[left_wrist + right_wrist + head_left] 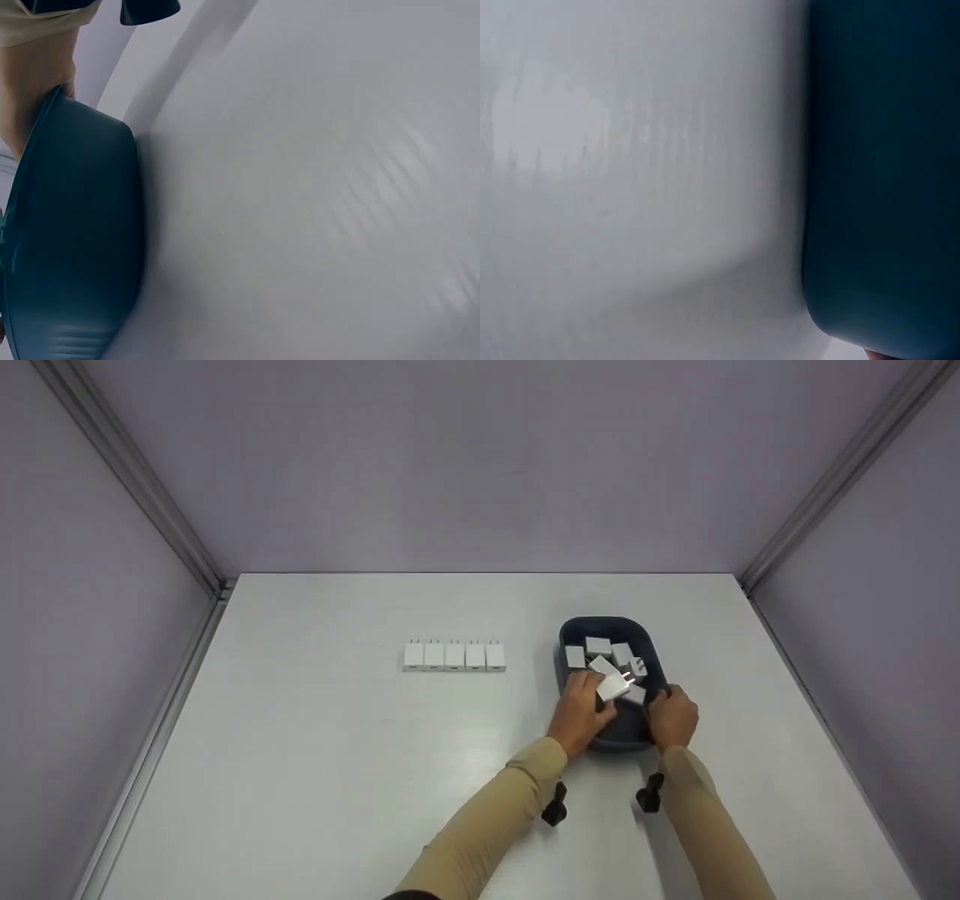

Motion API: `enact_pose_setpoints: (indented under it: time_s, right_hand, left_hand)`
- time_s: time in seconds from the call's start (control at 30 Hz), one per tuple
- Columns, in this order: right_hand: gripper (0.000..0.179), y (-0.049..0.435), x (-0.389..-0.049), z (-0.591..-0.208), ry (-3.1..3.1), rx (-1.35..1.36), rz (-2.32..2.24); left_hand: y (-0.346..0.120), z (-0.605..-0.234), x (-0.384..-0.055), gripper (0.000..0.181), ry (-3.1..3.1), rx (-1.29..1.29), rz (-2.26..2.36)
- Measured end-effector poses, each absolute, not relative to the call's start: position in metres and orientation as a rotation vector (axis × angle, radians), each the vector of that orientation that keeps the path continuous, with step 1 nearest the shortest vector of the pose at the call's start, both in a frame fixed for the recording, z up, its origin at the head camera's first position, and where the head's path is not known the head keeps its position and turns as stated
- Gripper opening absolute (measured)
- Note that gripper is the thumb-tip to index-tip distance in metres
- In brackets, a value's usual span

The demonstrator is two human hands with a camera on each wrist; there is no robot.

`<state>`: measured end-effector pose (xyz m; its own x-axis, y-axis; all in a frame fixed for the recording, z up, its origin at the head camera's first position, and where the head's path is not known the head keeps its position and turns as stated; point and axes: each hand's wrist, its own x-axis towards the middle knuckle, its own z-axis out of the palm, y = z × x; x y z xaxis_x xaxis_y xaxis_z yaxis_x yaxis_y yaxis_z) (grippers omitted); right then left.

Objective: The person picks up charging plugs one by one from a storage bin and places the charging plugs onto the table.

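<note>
Head view: pinches, between thumb and fingers of the left hand [585,711], one white box-shaped plastic plug adapter [614,686] with two metal prongs toward two o'clock, over a dark blue rounded-rectangular plastic tub [616,747]. Grips the tub's rim at four o'clock with curled fingers of the right hand [673,715]. Counts six more white adapters [598,646] visible inside the tub, mostly toward twelve; cannot tell of any beneath. At nine o'clock from the tub, counts five in one straight row [454,656] on the glossy white table [337,780], side by side, with prongs toward twelve and dark slots toward six. Too small to read any marking on the casings. Also shows two tan sleeves [480,825] and two black wrist devices [649,793].

Left wrist view: shows the tub's outer wall between eight and nine, with the right hand touching the rim at ten.

Right wrist view: shows the tub's wall at three, plus a sliver of skin near five; cannot tell finger state here.
</note>
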<state>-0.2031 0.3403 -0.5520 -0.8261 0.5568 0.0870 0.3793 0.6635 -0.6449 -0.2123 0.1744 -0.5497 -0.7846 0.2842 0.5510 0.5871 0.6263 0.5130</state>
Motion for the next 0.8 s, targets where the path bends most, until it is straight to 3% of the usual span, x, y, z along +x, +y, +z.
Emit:
enact_pose_setpoints:
  time_s: [0.8]
  right_hand:
    - [0.038,0.34,-0.203,-0.553,-2.602,-0.734,0.954]
  left_hand:
    - [0.154,-0.557,-0.23,0.036,-2.397,-0.441,-1.166]
